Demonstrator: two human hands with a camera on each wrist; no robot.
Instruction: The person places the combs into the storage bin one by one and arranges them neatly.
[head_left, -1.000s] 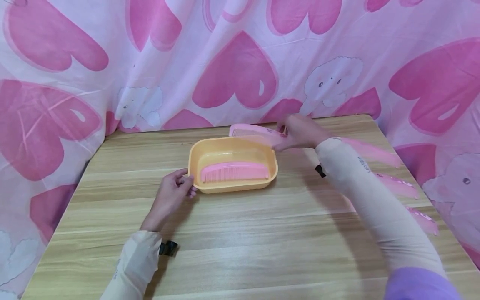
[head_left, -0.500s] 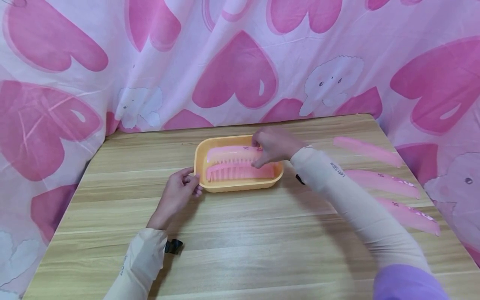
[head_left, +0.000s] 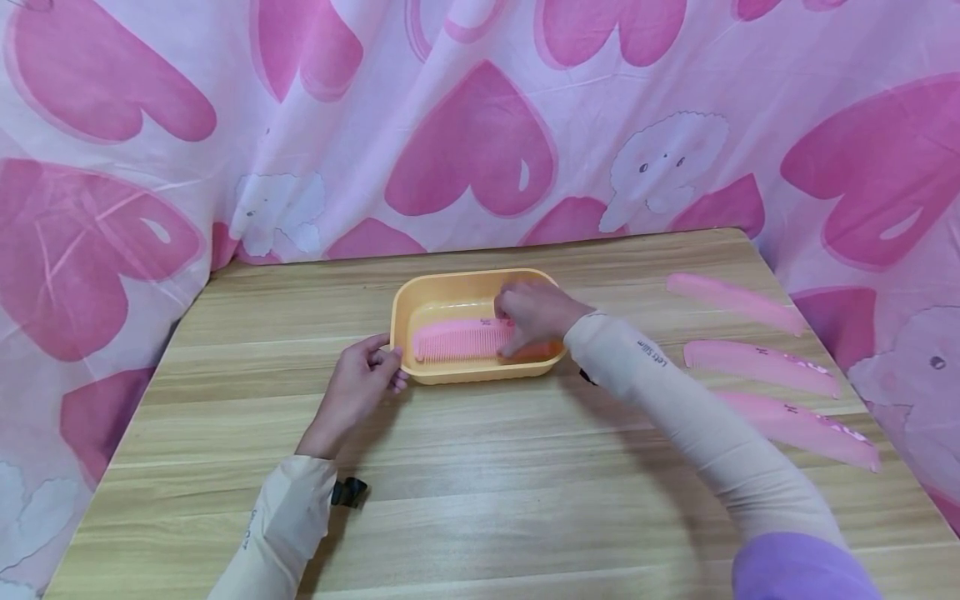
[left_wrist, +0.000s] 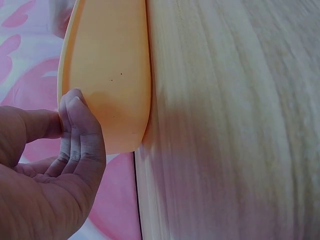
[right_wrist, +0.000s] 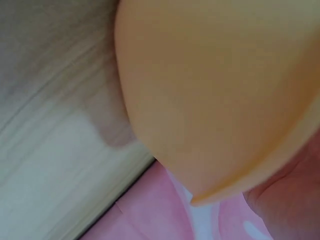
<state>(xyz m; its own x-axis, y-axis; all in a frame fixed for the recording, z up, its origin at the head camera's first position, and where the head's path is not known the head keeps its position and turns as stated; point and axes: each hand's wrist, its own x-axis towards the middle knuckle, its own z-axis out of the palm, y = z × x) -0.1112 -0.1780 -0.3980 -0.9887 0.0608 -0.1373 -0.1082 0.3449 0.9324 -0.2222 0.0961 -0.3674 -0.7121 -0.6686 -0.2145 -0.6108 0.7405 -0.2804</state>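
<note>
A yellow-orange plastic basin [head_left: 480, 377] stands on the wooden table. My left hand [head_left: 358, 379] pinches its left rim; in the left wrist view, thumb and fingers meet at the edge of the basin wall [left_wrist: 112, 60]. Inside the basin, my right hand [head_left: 536, 315] holds the right part of a pink comb [head_left: 457, 340], thumb on the near side and fingers on the far side. That comb lies over another pink comb, which is mostly hidden. In the right wrist view the basin wall [right_wrist: 200, 90] covers most of the hand's work.
Three more pink combs lie spaced apart on the right of the table: a far one [head_left: 731, 302], a middle one [head_left: 757, 365] and a near one [head_left: 810, 429]. Behind the table's back edge hangs a pink heart-patterned curtain [head_left: 465, 150].
My right hand has carried the comb from behind the basin's far rim down into it, over the comb lying there. The basin and left hand have shifted slightly right.
</note>
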